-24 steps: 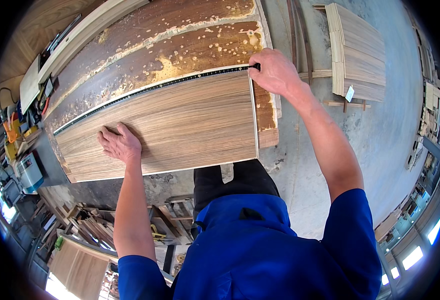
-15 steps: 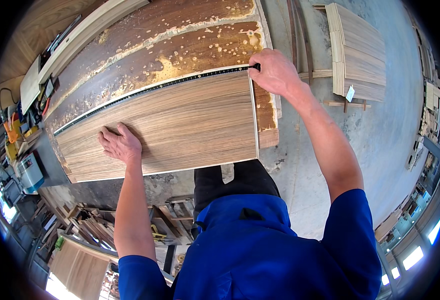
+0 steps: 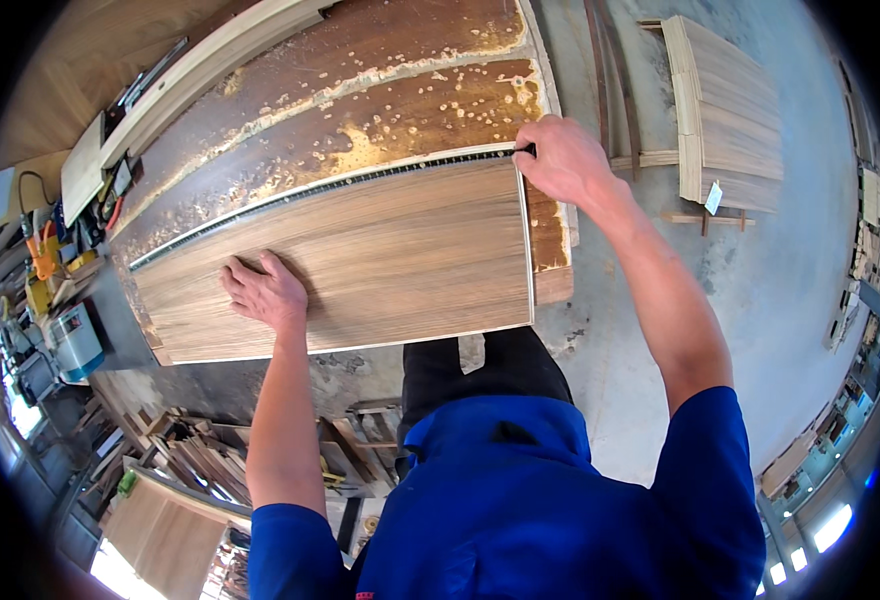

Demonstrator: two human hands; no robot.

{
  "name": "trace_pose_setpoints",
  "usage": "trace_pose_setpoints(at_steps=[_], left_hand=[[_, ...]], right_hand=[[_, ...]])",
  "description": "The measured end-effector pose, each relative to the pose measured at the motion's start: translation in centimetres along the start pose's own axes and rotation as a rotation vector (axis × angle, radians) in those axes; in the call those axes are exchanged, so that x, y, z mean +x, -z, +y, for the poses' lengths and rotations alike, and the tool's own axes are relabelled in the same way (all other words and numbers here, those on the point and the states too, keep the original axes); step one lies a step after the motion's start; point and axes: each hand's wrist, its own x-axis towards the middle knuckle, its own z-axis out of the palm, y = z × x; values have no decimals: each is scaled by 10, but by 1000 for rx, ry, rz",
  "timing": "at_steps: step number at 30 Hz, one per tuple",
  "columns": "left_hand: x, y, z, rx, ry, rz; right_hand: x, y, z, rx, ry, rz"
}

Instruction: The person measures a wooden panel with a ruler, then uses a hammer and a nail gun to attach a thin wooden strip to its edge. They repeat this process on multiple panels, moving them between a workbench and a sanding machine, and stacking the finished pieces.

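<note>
A flat wood-grain board [image 3: 400, 260] with pale edges lies on a worn brown workbench [image 3: 310, 110] in front of me. Along its far edge runs a long black strip [image 3: 360, 178] with evenly spaced small marks, like a measuring strip. At the board's far right corner, my right hand [image 3: 565, 160] is closed on the black end of this strip, its fingertips partly hidden. Flat on the left half of the board rests my left hand [image 3: 268, 290], fingers apart and holding nothing.
A stack of similar boards [image 3: 735, 120] stands on the concrete floor [image 3: 630, 290] to the right, with a paper tag. Several tools, including an orange-and-yellow one [image 3: 40, 260], sit at the left. Wood offcuts [image 3: 190, 455] are piled at lower left.
The whole scene has shifted slightly right in the picture. Both hands keep about the same places on the board and the strip.
</note>
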Motion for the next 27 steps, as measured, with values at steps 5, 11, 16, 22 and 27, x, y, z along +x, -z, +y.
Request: trace_pose_setpoints(at_steps=[5, 11, 16, 22, 27], left_hand=[[-1, 1, -2, 26, 5, -29], [0, 8, 7, -9, 19, -71], [2, 1, -4, -90, 11, -233], [-4, 51, 67, -460, -1074, -376], [-26, 54, 190, -570, -1413, -358]], right_hand=[[-32, 12, -30, 223, 6, -63], [-83, -20, -16, 299, -92, 36], [-163, -71, -6, 410, -439, 299], [-218, -98, -44, 717, -904, 199], [-178, -79, -84, 639, -918, 225]])
